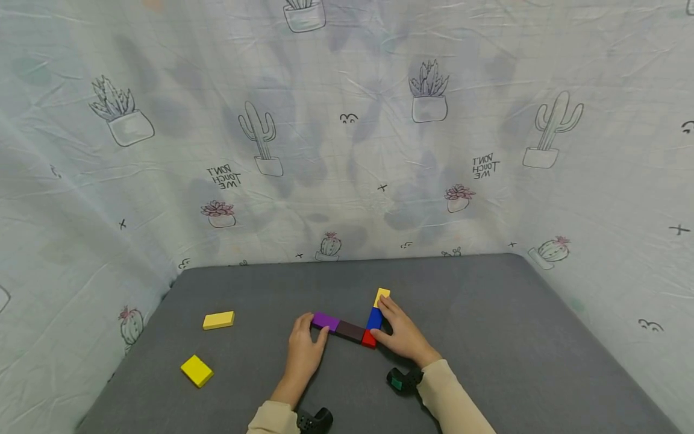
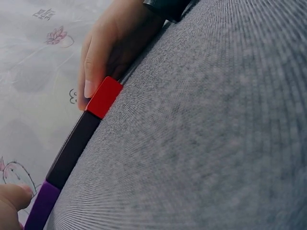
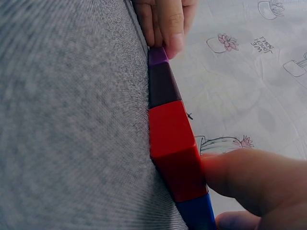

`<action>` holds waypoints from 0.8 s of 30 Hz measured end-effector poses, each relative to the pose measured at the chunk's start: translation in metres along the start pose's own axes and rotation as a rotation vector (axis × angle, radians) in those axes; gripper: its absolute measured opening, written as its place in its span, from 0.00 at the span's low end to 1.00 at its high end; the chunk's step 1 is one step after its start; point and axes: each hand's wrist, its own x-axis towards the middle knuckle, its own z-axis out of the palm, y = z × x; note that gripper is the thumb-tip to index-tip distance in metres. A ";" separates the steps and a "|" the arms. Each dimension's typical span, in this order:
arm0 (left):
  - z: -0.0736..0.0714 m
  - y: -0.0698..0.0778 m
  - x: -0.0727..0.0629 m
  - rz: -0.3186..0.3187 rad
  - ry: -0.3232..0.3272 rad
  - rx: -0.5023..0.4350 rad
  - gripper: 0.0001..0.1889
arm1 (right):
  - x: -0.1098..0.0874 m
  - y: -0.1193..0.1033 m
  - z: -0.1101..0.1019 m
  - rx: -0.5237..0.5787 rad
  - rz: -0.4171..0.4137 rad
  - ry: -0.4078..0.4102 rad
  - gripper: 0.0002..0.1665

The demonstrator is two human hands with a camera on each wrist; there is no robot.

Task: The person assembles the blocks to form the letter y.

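Four blocks form an end-to-end row on the grey surface (image 3: 72, 120): purple block (image 3: 158, 56), dark block (image 3: 163, 85), red block (image 3: 175, 148), blue block (image 3: 197, 213). Left hand (image 3: 165, 21): digits contact the purple block at the far end. Right hand (image 3: 261, 179): thumb contacts the red block; another digit adjoins the blue block. Background: pale cloth (image 3: 240, 96) printed with potted plants

Cream sleeves (image 1: 455, 395), black wrist devices (image 1: 413, 378), green patch (image 1: 397, 383)
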 end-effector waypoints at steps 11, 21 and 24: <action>-0.007 -0.006 -0.003 -0.012 0.028 -0.033 0.21 | -0.002 -0.003 0.000 0.009 0.007 -0.008 0.43; -0.045 -0.024 -0.018 -0.015 0.039 0.044 0.20 | -0.002 -0.002 0.001 0.012 0.011 -0.010 0.44; -0.058 -0.030 -0.023 -0.032 0.056 0.059 0.19 | -0.003 -0.001 0.000 0.016 0.001 0.000 0.43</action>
